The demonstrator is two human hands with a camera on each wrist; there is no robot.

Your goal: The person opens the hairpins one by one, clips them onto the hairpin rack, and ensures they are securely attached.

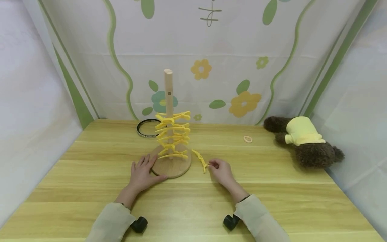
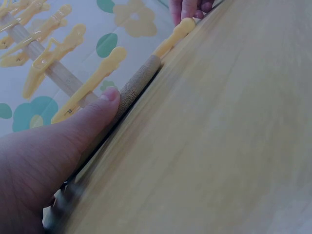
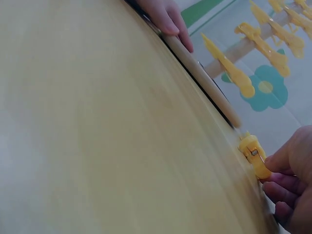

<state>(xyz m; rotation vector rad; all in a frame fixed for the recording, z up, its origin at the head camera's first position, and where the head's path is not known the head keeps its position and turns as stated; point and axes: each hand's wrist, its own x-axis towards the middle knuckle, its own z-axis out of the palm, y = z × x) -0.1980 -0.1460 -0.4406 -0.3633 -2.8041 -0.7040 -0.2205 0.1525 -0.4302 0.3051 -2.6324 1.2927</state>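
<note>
A wooden post (image 1: 169, 84) stands upright on a round wooden base (image 1: 173, 170). Several yellow hair clips (image 1: 180, 128) sit one above another along its lower part. My left hand (image 1: 143, 175) rests at the base's left edge with fingers spread; its thumb (image 2: 103, 105) lies along the rim. Just right of the base, a separate yellow hair clip (image 1: 199, 159) lies on the table. My right hand (image 1: 222, 171) pinches the near end of that clip between thumb and fingers. In the right wrist view a small metal spring shows on this clip (image 3: 252, 155).
Behind the post, to the left, lies a black toothed headband (image 1: 146, 135). A small pale ring (image 1: 248, 139) is on the table (image 1: 187, 208) to the right. Farther right lies a dark brown plush toy (image 1: 314, 155) in a yellow top. Patterned cloth hangs behind the table.
</note>
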